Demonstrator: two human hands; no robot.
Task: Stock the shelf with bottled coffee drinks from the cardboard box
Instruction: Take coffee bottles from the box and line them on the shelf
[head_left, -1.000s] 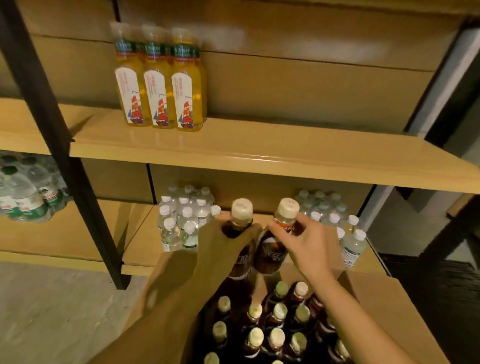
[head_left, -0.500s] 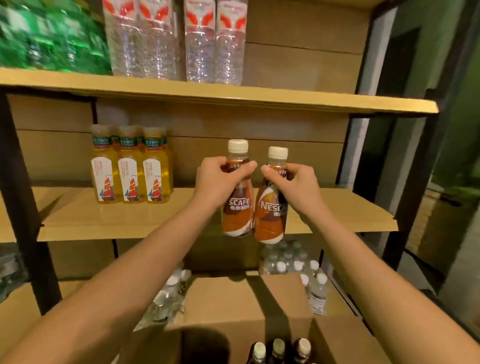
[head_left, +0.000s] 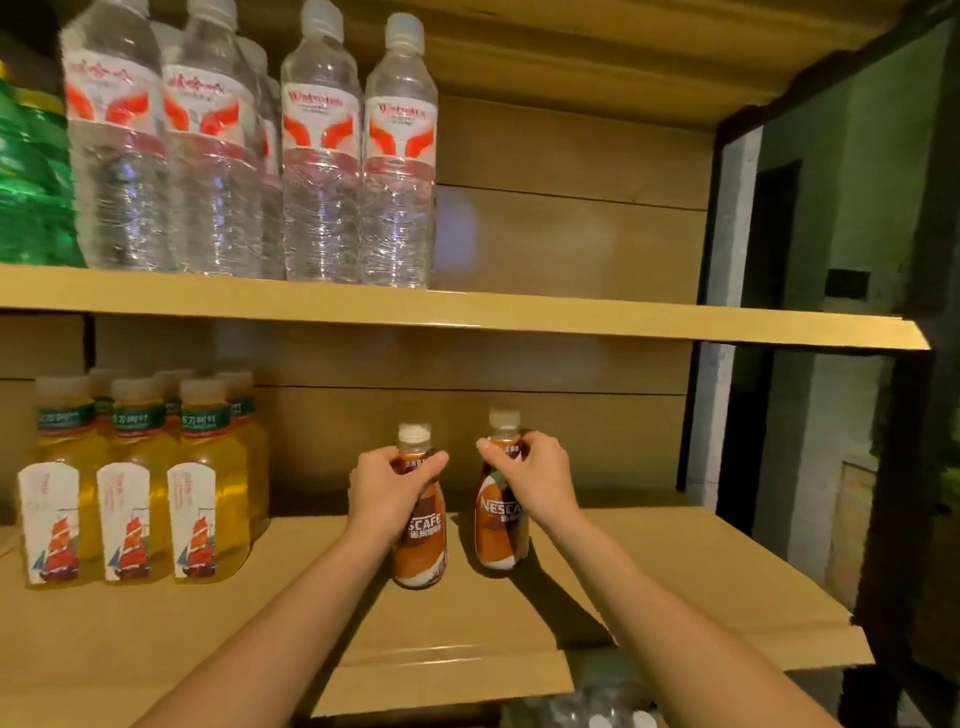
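**Trainee:** What has changed in the last half second?

**Supervisor:** Both bottles were held in the air in front of the shelving. They now stand upright on the middle shelf (head_left: 623, 571), or just at its board. Full contact cannot be confirmed from this view.

**Trainee:** State of the hands?

**Supervisor:** The left hand (head_left: 387, 486) grips the left coffee bottle (head_left: 421, 540) round its neck and shoulder. The right hand (head_left: 535, 478) grips the right coffee bottle (head_left: 501, 525) the same way. Neither hand has let go.

**Trainee:** Position of the bottles?

**Supervisor:** Side by side, apart from each other, labels forward. They are right of the yellow tea bottles (head_left: 130, 483), with a gap between. The water bottles (head_left: 322, 156) are on the shelf above.

**Trainee:** Meaning for the task?

**Supervisor:** Judged from this, the first pair is at the point of placement. The next step probably calls for release, then a return to the cardboard box, which is not clearly in view here. The shelf has bare board to the right and behind.
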